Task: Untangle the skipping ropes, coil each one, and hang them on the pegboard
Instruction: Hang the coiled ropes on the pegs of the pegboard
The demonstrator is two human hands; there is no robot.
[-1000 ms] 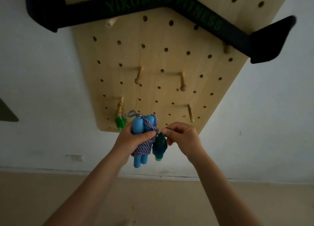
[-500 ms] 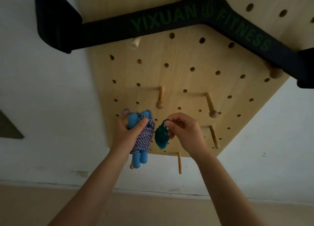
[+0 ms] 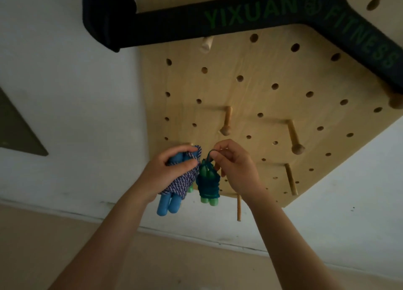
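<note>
Skipping ropes, two, both coiled. Blue-handled rope (image 3: pixel 174 185): gripped in left hand (image 3: pixel 161 174), kept aside. Green rope (image 3: pixel 208 184): dangling below right hand (image 3: pixel 234 170), which pinches its top loop, likely held open for a peg (image 3: pixel 226 121) on the pegboard (image 3: pixel 272 106) just above.

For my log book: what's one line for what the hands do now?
left hand: grips blue rope | right hand: pinches green rope loop
</note>
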